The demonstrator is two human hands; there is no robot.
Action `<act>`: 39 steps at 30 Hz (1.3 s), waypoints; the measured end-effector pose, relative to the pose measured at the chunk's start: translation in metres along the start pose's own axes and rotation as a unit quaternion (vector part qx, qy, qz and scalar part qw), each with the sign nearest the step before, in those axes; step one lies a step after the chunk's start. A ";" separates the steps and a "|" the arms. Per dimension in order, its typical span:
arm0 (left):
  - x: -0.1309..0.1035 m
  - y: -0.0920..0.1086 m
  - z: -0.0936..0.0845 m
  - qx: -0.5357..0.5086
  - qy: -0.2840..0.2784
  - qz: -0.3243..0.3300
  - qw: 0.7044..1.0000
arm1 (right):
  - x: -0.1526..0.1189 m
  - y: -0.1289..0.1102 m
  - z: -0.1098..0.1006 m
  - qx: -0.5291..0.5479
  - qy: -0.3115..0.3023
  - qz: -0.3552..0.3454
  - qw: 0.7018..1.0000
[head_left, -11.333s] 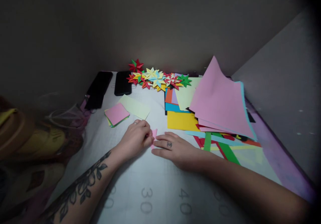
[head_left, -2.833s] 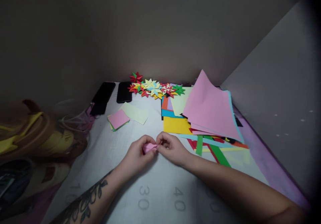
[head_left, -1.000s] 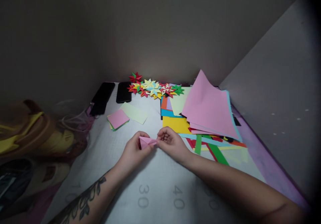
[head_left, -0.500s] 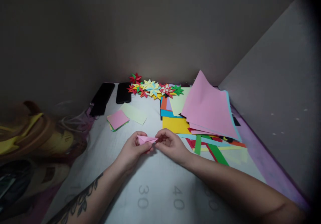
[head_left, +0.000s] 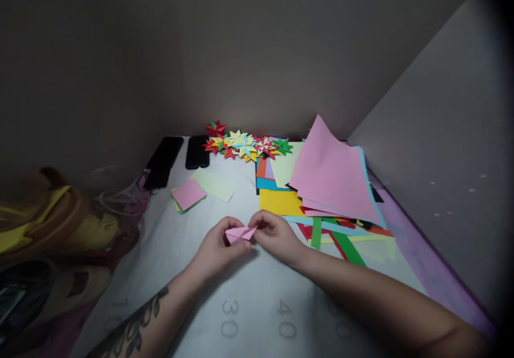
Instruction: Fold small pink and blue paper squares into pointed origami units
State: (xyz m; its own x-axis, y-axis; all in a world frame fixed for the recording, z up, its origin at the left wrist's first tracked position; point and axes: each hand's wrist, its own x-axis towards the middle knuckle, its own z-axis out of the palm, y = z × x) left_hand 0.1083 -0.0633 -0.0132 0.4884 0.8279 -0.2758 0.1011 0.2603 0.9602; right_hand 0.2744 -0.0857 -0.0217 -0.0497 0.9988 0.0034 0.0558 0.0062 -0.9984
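A small folded piece of pink paper (head_left: 240, 234) is held up between my two hands, above the pale mat. My left hand (head_left: 221, 246) is closed on its left side, thumb along the lower edge. At its right tip, the fingers of my right hand (head_left: 275, 235) pinch the paper. Beyond my left hand lies a small stack of square papers (head_left: 188, 195), pink on top, beside a pale green paper strip (head_left: 214, 184).
Folded paper stars (head_left: 244, 144) in several colours lie along the back. Two dark phones (head_left: 197, 152) sit at the back left. Large pink sheets (head_left: 333, 173) and coloured strips (head_left: 347, 248) cover the right side. A brown and yellow bag-like object (head_left: 76, 219) stands at the left.
The folded pink paper has shifted slightly right and toward me, and its angle differs. My left thumb has slid right along its lower edge. Both hands keep hold of it.
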 end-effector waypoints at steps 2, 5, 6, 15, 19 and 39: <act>0.001 0.001 0.000 0.025 0.016 0.014 0.999 | 0.000 0.001 0.000 -0.018 -0.002 -0.005 1.000; 0.001 0.003 0.001 0.048 0.046 0.018 0.998 | -0.001 0.002 0.001 -0.041 -0.009 -0.019 0.999; 0.002 0.003 0.002 0.048 0.051 0.016 0.997 | -0.002 0.003 0.001 -0.041 -0.009 -0.019 0.999; 0.003 0.002 0.005 0.011 0.032 -0.006 0.999 | -0.004 0.008 0.001 -0.033 0.011 -0.012 0.999; 0.003 0.001 0.005 0.011 0.033 0.002 0.999 | -0.004 0.006 0.000 0.011 0.021 -0.007 1.000; -0.001 0.003 0.008 0.012 0.007 0.008 1.000 | -0.004 0.002 0.005 0.062 0.036 -0.004 0.997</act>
State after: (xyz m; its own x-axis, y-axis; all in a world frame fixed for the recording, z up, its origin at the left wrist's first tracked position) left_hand 0.1154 -0.0674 -0.0100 0.4786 0.8386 -0.2601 0.1132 0.2348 0.9654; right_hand 0.2698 -0.0897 -0.0235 0.0226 0.9997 0.0114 -0.0686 0.0130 -0.9976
